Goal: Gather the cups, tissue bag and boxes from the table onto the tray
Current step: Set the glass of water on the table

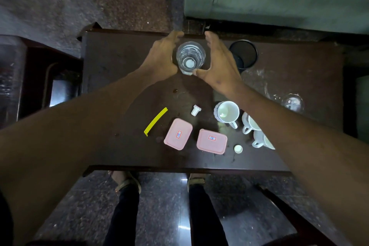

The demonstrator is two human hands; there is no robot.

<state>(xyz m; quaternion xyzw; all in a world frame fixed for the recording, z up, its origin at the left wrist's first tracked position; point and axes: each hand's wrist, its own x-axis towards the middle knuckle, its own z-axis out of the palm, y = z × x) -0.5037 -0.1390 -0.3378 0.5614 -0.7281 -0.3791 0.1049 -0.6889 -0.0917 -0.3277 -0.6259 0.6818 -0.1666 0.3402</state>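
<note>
My hands cup a clear glass [190, 58] at the far edge of the dark wooden tabletop [119, 62]. My left hand [161, 54] lies curved against its left side; my right hand [218, 62] is spread open beside it, thumb tip at the base, fingers not closed round it. Just right of my right hand sits a round black holder [244, 53]. Nearer me, under my right forearm, stand three white ceramic cups [227, 113], two partly hidden by the arm, with an upturned clear glass [292, 103] beyond them. Between my forearms lie two pink rectangular lidded boxes [178, 134], a yellow plastic strip [155, 122], a small white stopper [195, 110] and a white cap [238, 149]. I cannot make out a tray or tissue bag
</note>
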